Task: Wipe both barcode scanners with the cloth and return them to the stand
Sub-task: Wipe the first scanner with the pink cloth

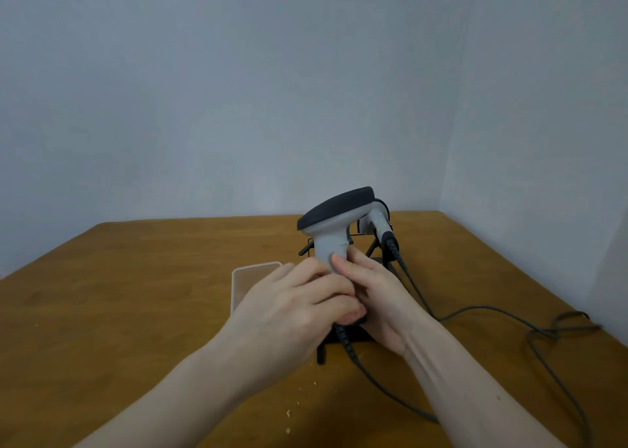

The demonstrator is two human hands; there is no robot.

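Taken from the 9 o'clock side across to 3 o'clock, the wooden table point(136, 294) carries first a shallow pale tray point(251, 274), partly hidden behind the left hand point(292, 306). That hand has its fingers curled around the lower handle of the near scanner point(334, 225), which stands upright at the centre of the view with its dark head tipped toward 10 o'clock. Meeting it from 3 o'clock, the right hand point(377, 294) wraps the same handle, thumb laid along the grey grip. No cloth is visible; it may be bunched inside the hands, but I cannot tell. The black stand point(339, 342) sits beneath and behind the hands, and at 1 o'clock the 2nd scanner point(373, 221) hangs in it. A dark cable point(509, 315) trails off toward 4 o'clock. The scanner is probably light, rigid plastic, somewhat slick on the grey shell, so the narrow handle is the sensible place to hold it. Its cord will likely tug, and the window under the head looks like the part to treat gently.
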